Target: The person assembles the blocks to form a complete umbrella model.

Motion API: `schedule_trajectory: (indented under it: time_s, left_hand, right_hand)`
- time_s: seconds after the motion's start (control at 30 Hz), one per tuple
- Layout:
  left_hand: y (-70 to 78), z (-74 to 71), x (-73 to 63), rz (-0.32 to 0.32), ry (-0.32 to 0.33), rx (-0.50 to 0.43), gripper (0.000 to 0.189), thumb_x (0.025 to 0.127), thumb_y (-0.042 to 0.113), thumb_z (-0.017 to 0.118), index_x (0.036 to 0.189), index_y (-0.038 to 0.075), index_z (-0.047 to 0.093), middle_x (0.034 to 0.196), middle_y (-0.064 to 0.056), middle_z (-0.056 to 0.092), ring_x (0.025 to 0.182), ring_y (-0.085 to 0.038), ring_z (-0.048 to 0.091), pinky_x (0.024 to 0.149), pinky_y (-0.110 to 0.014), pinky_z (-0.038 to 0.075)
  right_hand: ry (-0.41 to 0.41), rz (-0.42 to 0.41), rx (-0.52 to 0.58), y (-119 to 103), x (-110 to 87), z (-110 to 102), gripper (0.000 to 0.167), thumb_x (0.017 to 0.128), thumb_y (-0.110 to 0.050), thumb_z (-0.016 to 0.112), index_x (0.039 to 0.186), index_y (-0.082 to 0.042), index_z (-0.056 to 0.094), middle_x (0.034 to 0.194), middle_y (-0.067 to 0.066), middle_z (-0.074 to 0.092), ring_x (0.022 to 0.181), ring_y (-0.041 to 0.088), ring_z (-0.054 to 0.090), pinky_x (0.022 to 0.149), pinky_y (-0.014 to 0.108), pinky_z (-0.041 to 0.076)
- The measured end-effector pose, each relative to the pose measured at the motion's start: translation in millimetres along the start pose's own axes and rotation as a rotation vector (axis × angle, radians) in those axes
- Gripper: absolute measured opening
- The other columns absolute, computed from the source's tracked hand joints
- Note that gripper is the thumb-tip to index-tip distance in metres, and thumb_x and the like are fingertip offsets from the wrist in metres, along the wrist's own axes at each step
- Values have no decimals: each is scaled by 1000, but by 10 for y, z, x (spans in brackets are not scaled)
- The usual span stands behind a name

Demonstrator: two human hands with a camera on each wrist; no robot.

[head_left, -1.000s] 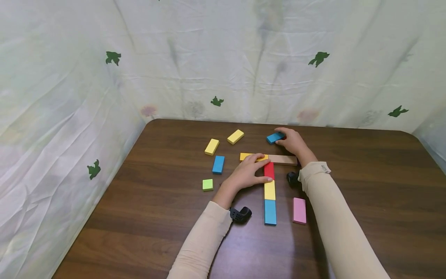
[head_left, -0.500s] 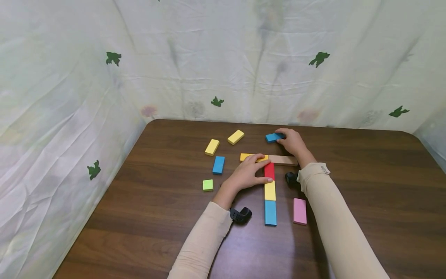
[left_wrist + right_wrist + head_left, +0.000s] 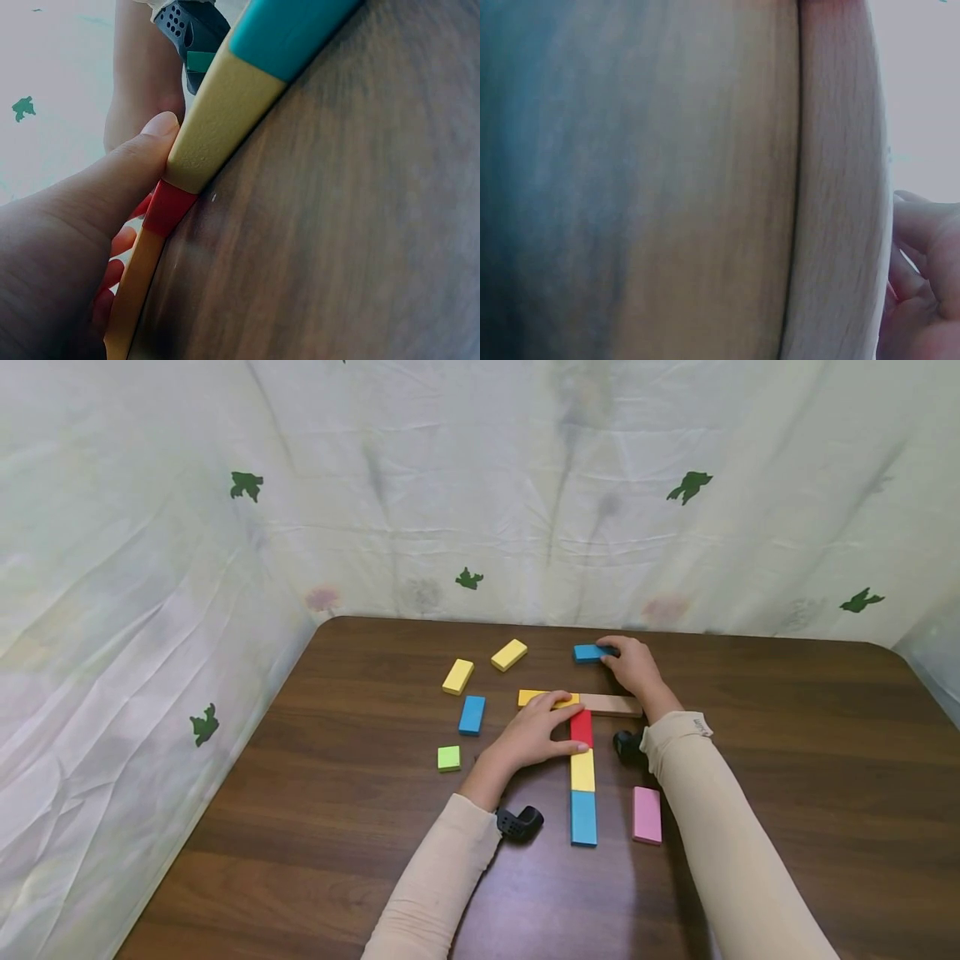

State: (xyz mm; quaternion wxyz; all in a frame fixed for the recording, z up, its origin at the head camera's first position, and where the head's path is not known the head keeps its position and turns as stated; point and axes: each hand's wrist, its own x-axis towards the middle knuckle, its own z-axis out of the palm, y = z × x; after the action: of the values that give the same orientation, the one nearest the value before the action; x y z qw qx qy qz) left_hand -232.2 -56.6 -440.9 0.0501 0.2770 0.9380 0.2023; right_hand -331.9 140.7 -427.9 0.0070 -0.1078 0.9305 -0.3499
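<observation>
A pale sheet [image 3: 480, 485] dotted with small green shapes hangs behind and to the left of the dark wooden counter [image 3: 337, 860]. On the counter lies a T of flat blocks: a stem of blue block [image 3: 583, 817], yellow block [image 3: 582, 771] and red block [image 3: 580, 727] set end to end, and across its far end a bar made of a yellow piece [image 3: 531, 697] and a plain wood block [image 3: 611, 703]. The left hand [image 3: 534, 733] lies over the junction, fingers stretched across the yellow piece and the thumb pressed against the side of the red block; its grip is flat and loose, curled round nothing. The left wrist view shows that thumb [image 3: 127, 172] against the block edge. The right hand [image 3: 636, 667] is beyond the bar, its grip pinched on the end of a small blue block [image 3: 588, 652] that lies on the counter near the far edge. A pink block [image 3: 647, 815] lies just right of the stem. To the left are scattered two yellow blocks [image 3: 457, 676] [image 3: 509, 654], another blue one [image 3: 471, 714] and a green cube [image 3: 448, 758].
</observation>
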Motion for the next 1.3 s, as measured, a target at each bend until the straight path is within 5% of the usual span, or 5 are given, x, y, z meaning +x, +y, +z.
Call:
schedule_trajectory:
  time_s: [0.73, 1.3]
  left_hand:
    - [-11, -10, 7, 1, -3, -5, 70, 79, 59, 54, 138, 24, 38, 140, 0, 30, 127, -19, 25, 99, -38, 30]
    - [-7, 6, 1, -1, -3, -9, 70, 79, 58, 54, 138, 24, 38, 140, 0, 31, 127, -19, 25, 99, -38, 29]
  right_hand:
    - [82, 13, 71, 55, 1, -4, 29, 92, -4, 48, 121, -1, 55, 123, 21, 49, 108, 36, 46, 88, 48, 38]
    - [66, 55, 112, 54, -25, -19, 30, 93, -5, 47, 122, -1, 54, 126, 20, 47, 110, 35, 45, 89, 47, 38]
